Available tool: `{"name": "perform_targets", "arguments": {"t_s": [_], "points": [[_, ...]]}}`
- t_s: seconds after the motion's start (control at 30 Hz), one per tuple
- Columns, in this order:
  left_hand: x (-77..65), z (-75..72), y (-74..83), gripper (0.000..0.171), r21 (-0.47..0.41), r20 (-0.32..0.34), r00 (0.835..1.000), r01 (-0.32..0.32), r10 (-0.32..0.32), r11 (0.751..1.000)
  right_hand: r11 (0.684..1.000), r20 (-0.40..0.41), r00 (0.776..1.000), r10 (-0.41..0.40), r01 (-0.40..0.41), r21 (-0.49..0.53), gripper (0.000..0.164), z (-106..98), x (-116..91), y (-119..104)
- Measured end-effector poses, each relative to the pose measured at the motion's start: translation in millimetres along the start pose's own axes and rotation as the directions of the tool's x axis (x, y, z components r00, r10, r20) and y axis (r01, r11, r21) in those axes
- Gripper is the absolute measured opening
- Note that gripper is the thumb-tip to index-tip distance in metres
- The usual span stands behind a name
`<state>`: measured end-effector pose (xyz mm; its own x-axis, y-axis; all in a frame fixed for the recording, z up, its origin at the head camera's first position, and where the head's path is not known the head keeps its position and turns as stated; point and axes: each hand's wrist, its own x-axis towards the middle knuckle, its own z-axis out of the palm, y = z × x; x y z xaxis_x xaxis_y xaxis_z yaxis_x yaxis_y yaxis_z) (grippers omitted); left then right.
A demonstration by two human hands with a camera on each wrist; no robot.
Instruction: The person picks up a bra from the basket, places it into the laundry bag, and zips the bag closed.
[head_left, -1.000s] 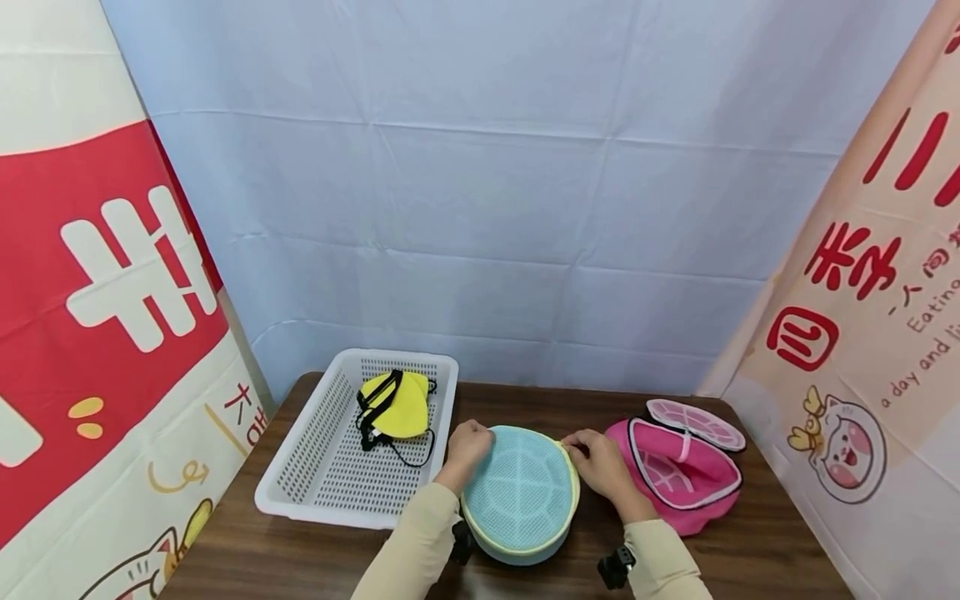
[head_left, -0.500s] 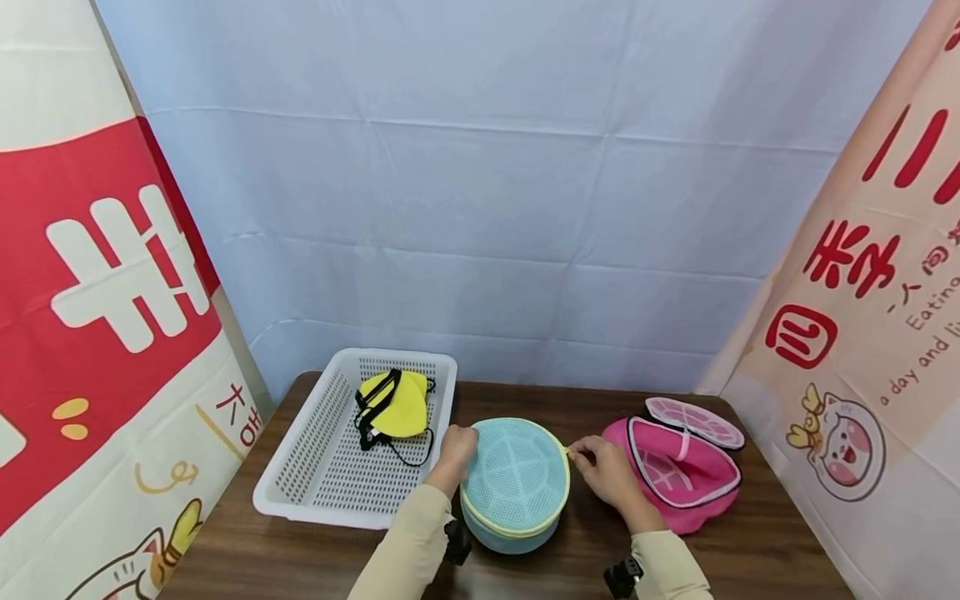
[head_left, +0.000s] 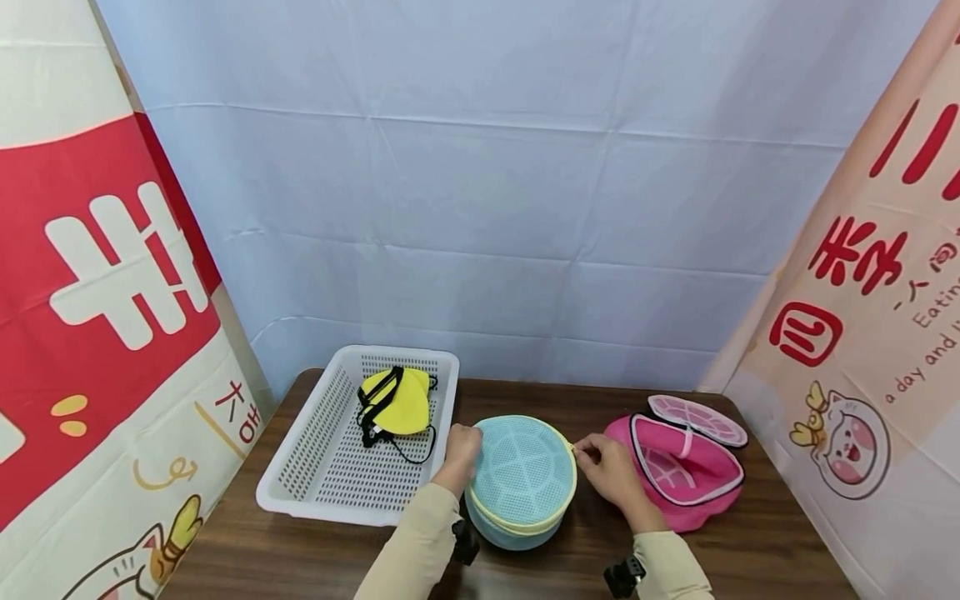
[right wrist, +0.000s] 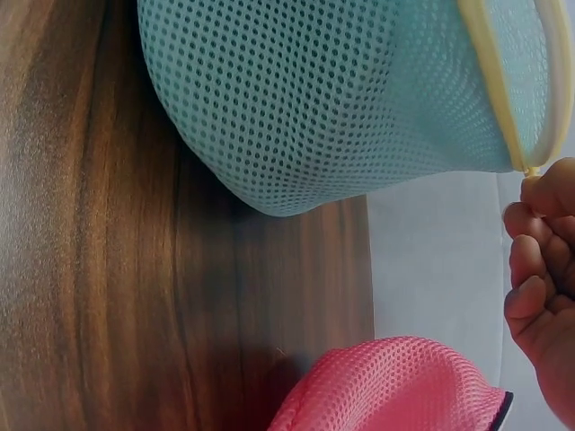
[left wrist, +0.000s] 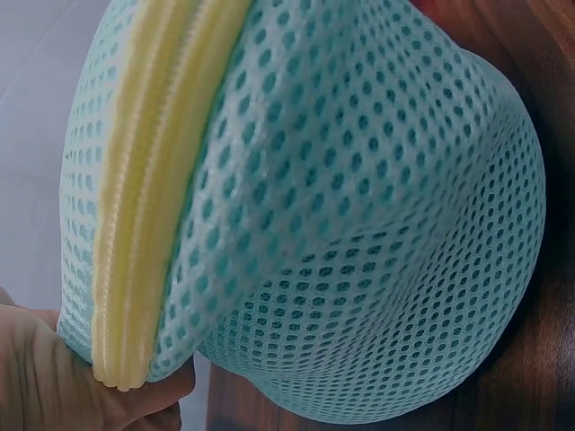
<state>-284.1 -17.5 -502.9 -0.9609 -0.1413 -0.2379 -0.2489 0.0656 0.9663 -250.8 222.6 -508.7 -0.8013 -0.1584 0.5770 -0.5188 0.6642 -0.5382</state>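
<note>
A round light-blue mesh laundry bag (head_left: 525,471) with a yellow zipper stands on the table between the hands. At its left rim, the left hand (head_left: 460,458) grips the fabric; in the left wrist view the zipper (left wrist: 148,189) runs down to that hand, its two rows meeting there. On the bag's right side, the right hand (head_left: 607,471) pinches the zipper pull. In the right wrist view, the yellow bands spread apart from the slider (right wrist: 530,171) by the fingertips. Just right of that hand lies a pink mesh bag (head_left: 690,471), its flap hanging open at the back.
A white perforated basket (head_left: 300,467) stands on the left, holding a yellow piece (head_left: 408,408) with black straps and a thin cord. All of it rests on a dark wooden table (head_left: 240,550). Fabric sheets hang behind and at both sides.
The blue bag has shifted slightly away from the person. Both hands stay on it; the right hand with the zipper pull has moved a little to the right.
</note>
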Motion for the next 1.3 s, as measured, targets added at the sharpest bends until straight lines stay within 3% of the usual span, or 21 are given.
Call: {"name": "perform_targets", "arguments": {"t_s": [0.13, 0.4, 0.83, 1.03, 1.3], "points": [[-3.4, 1.3, 0.4, 0.039, -0.03, 0.002, 1.0, 0.005, -0.005, 1.0, 0.999, -0.045, 0.998, -0.044, 0.045, 0.025, 0.01, 0.5, -0.6, 0.5], [-4.0, 5.0, -0.6, 0.033, -0.017, -0.04, 0.999, -0.01, 0.009, 1.0, 0.997, -0.009, 0.998, 0.069, -0.069, -0.032, 0.013, -1.8, -3.4, -2.2], [-4.9, 5.8, 1.9, 0.038, -0.045, -0.029, 0.999, -0.017, 0.016, 0.999, 0.994, -0.031, 0.995, 0.096, -0.097, -0.048, 0.013, -6.2, -9.3, -4.5], [-1.2, 4.7, 4.1, 0.018, 0.015, -0.014, 0.999, -0.035, 0.035, 0.999, 0.987, -0.022, 0.987, 0.157, -0.158, -0.039, 0.011, -6.1, -9.3, -2.7], [-0.1, 1.6, 6.1, 0.005, 0.164, -0.002, 0.997, -0.082, 0.083, 0.983, 0.989, -0.035, 0.991, 0.132, -0.134, -0.056, 0.009, -4.5, -7.6, -2.2]]}}
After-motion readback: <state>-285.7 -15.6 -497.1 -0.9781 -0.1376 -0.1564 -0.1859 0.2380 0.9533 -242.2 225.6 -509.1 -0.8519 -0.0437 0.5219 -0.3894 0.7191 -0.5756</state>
